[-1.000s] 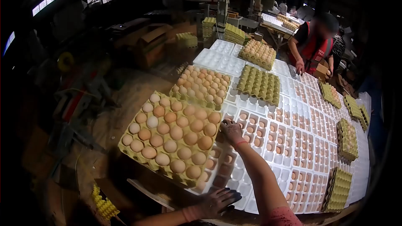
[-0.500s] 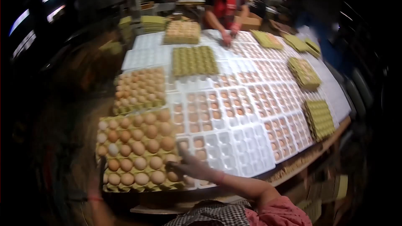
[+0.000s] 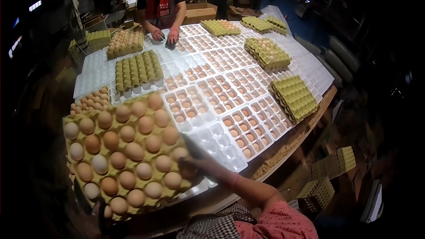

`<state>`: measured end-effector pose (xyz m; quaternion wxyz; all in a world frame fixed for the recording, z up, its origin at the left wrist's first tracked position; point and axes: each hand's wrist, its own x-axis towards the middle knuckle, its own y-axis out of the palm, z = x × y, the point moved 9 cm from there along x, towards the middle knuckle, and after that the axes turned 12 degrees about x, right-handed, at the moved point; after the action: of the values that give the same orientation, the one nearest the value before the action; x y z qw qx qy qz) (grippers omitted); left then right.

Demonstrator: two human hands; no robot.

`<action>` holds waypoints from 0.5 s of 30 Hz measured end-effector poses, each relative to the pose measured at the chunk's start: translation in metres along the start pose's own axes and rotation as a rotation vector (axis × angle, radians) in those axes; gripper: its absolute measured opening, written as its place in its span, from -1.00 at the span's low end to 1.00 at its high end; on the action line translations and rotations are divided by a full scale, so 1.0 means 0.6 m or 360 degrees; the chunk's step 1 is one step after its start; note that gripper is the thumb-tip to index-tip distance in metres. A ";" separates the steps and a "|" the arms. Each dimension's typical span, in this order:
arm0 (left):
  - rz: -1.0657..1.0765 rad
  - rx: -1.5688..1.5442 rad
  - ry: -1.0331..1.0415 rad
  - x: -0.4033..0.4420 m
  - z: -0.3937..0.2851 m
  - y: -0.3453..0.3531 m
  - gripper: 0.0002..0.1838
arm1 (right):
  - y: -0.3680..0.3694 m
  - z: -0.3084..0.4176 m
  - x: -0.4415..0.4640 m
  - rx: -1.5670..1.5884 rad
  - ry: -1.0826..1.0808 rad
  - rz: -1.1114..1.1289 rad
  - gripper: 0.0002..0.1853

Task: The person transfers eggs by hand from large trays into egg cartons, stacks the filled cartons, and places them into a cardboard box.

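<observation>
A yellow-green egg tray full of brown and pale eggs is tilted and held up close to me, over the table's near left part. My right hand grips its right edge, with the fingers around the rim. At the lower left corner, my left hand closes on the same tray; it is dark and partly cut off from sight. Just beyond the right hand lies a white compartment tray with bare cells. Another full egg tray is partly hidden behind the raised one.
White compartment trays with eggs cover much of the table. Stacked egg trays stand at the right edge, farther back and at left. Across the table, a co-worker in a red vest reaches over the white trays.
The full egg tray has come up off the pile towards me, both hands on it. My right hand stays at its right edge. The view has turned to the right.
</observation>
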<state>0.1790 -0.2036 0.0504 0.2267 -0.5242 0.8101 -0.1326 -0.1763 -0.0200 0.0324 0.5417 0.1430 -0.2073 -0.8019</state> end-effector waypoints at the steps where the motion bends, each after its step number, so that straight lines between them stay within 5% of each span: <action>1: 0.0030 -0.0044 0.0102 -0.022 -0.031 0.081 -0.30 | -0.053 0.029 -0.024 0.0051 0.0076 -0.0129 -0.18; 4: 0.0435 -0.0474 0.0150 -0.069 -0.116 0.328 -0.35 | -0.232 0.133 -0.087 -0.0276 -0.0113 -0.0330 -0.24; 5: 0.0512 -0.0549 0.0491 -0.078 -0.148 0.407 -0.37 | -0.302 0.161 -0.110 -0.0355 -0.0182 -0.0416 -0.27; 10: 0.0781 -0.0310 0.0721 -0.095 -0.176 0.777 -0.34 | -0.655 0.248 -0.195 -0.0837 -0.0141 -0.0729 -0.40; 15: 0.0621 -0.0042 0.0809 -0.125 -0.215 0.887 -0.36 | -0.826 0.226 -0.220 -0.1137 -0.0071 -0.0673 -0.36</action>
<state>-0.2804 0.0824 -0.0623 0.0316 -0.3119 0.9277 -0.2029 -0.5900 0.2885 -0.0901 0.3761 -0.0318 0.1062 -0.9199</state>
